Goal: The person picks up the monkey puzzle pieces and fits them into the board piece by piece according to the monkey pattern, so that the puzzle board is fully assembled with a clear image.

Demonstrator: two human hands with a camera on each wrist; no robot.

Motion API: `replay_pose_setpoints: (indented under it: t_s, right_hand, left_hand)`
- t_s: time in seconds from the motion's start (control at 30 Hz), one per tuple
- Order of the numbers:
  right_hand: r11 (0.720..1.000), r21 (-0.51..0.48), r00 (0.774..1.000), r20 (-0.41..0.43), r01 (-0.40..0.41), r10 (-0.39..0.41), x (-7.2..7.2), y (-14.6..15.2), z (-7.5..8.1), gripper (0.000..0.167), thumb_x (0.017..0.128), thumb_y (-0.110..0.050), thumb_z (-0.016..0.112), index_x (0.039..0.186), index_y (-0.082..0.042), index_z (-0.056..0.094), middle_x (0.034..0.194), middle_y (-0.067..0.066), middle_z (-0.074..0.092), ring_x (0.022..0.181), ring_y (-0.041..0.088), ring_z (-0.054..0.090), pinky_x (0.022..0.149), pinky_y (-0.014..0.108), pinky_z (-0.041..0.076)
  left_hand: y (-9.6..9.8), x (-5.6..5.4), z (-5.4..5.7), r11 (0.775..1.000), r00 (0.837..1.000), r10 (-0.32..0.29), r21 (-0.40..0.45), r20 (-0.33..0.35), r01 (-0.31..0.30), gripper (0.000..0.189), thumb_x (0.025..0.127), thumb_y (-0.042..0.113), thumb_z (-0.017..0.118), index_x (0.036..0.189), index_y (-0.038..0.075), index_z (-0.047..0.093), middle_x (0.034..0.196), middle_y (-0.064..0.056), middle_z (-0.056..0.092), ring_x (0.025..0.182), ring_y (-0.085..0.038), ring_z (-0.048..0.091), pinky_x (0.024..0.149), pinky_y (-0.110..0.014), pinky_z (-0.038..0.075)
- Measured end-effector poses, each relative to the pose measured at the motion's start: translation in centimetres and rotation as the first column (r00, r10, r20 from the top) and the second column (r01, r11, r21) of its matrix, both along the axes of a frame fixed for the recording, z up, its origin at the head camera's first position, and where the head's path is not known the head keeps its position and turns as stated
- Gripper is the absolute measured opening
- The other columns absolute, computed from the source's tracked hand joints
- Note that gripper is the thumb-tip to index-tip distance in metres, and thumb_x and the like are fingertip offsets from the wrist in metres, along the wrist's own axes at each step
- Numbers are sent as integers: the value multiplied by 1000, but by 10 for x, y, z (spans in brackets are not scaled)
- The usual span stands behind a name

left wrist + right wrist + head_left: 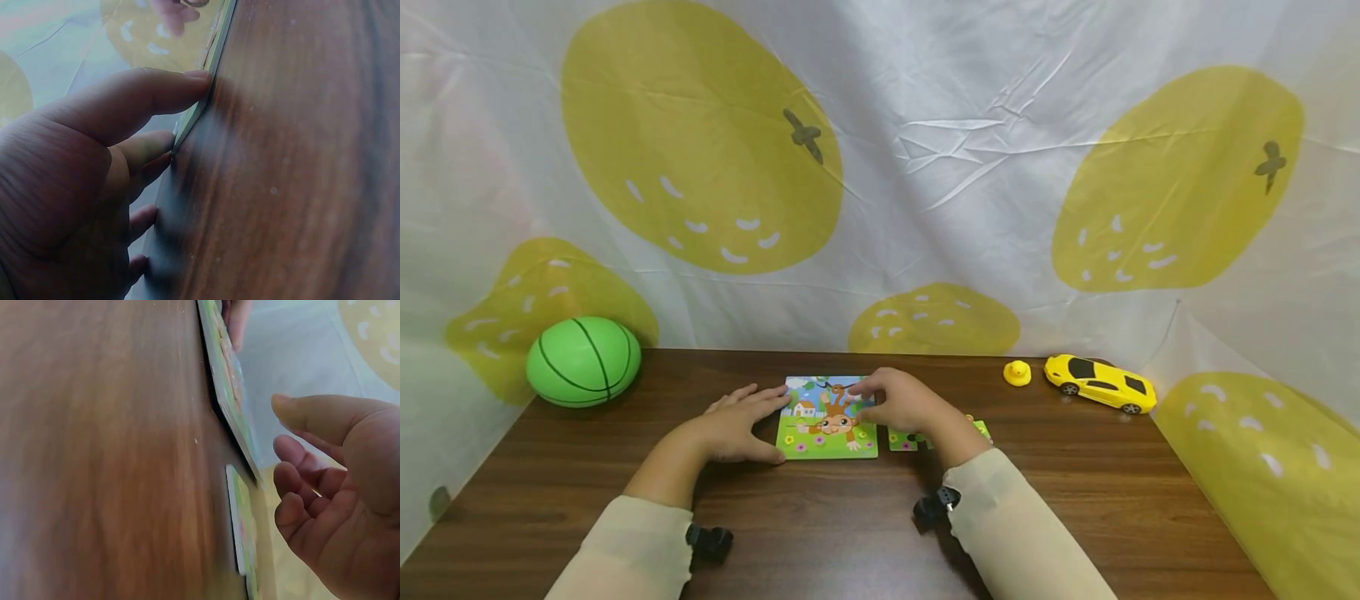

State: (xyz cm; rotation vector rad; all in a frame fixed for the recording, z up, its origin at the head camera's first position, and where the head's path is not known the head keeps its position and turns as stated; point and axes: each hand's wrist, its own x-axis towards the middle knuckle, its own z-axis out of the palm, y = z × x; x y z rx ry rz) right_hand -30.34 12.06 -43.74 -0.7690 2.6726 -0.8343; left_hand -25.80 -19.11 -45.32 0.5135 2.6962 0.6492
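A square picture puzzle (824, 442) showing a monkey, a house and flowers lies flat on the table. My left hand (737, 423) spreads along its left side; in the left wrist view the thumb (156, 90) touches the edge, with the other fingertips low at the same side. Over the puzzle's right part hovers my right hand (906, 406), its thumb and fingers apart and loosely bent. Nothing shows between them in the right wrist view. Loose green puzzle pieces (902, 441) lie right of the puzzle, partly hidden by the right wrist.
On the brown wooden table (805, 533), a green ball (583, 362) sits at the back left. A small yellow rubber duck (1017, 373) and a yellow toy car (1101, 384) stand at the back right. A white curtain (940, 208) with yellow fruit prints hangs behind.
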Motion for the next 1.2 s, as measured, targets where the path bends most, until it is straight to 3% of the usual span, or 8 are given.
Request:
replay_pose_setpoints:
  t_s: [0.33, 0.53, 0.63, 1.0, 1.2]
  right_hand:
    - [995, -81, 998, 21, 53, -51, 12, 34, 4, 39, 93, -20, 83, 130, -12, 77, 115, 3, 77, 97, 12, 66, 84, 31, 57]
    - [991, -97, 991, 104, 92, -82, 12, 60, 1, 40, 92, -22, 85, 131, -15, 76, 115, 2, 74, 88, 15, 67, 73, 30, 59]
    - [991, -87, 989, 117, 102, -91, 11, 71, 0, 41, 90, -22, 87, 129, -16, 77, 113, 1, 74, 91, 15, 67, 75, 29, 59]
    - [997, -72, 985, 172, 28, -15, 8, 83, -6, 46, 85, -18, 91, 129, -18, 77, 110, 0, 72, 97, 16, 64, 82, 27, 56]
    - [1000, -24, 988, 151, -6, 10, 6, 79, -11, 51, 81, -16, 93, 129, -18, 77, 109, -1, 71, 99, 15, 62, 89, 28, 54]
  left_hand:
    - [-1, 0, -1, 1000, 1000, -4, 0, 0, 4, 102, 84, 55, 83, 169, 22, 37, 180, -4, 25, 166, -50, 11, 123, -84, 11]
    - [-2, -1, -3, 1000, 1000, -6, -5, 0, 6, 103, 84, 56, 82, 169, 23, 36, 180, -3, 25, 166, -50, 11, 124, -84, 11]
    - [-2, 0, -2, 1000, 1000, -2, 0, 1, 2, 103, 83, 56, 83, 169, 23, 37, 180, -3, 25, 166, -50, 11, 124, -83, 11]
    - [-1, 1, -2, 1000, 1000, 1, 2, 1, -1, 103, 83, 55, 84, 169, 22, 37, 180, -2, 25, 166, -50, 11, 125, -82, 10]
    - [-2, 1, -2, 1000, 1000, 5, 1, 1, -5, 103, 83, 55, 83, 169, 22, 37, 180, -2, 25, 166, -50, 11, 125, -82, 9]
